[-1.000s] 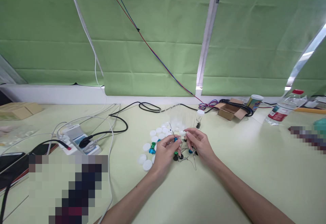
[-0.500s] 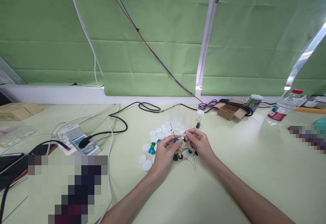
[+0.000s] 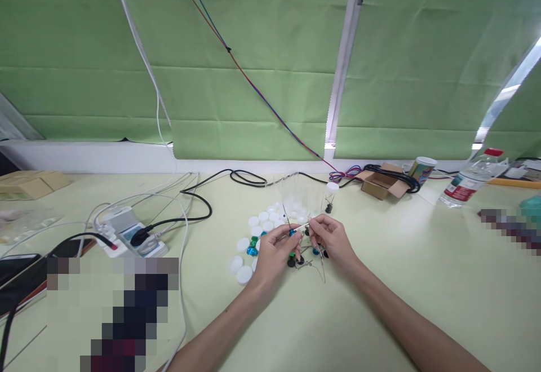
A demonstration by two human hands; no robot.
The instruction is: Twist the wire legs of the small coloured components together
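Observation:
My left hand (image 3: 276, 251) is closed in a pinch on a thin metal rod with a blue knob (image 3: 292, 232); a dark thin stem rises from it. My right hand (image 3: 332, 241) pinches the far end of a short bright metal rod (image 3: 301, 227) that spans the gap between both hands. Below the fingers lie black round pieces (image 3: 291, 262), another blue piece (image 3: 315, 251) and bent thin wires (image 3: 316, 270). Left of my left hand are green (image 3: 253, 241) and blue (image 3: 252, 251) shiny pieces among several white round caps (image 3: 244, 275). Fingers partly hide the held parts.
Behind the hands stand clear tubes (image 3: 296, 191) and a white-capped vial (image 3: 332, 187). A power strip (image 3: 131, 237) with cables lies left. An open cardboard box (image 3: 380, 183), a can (image 3: 422, 170) and a water bottle (image 3: 469, 183) stand at the back right.
The fingertips of my right hand have shifted slightly to the right, and more of the bright rod shows between the hands. My left hand stays in place.

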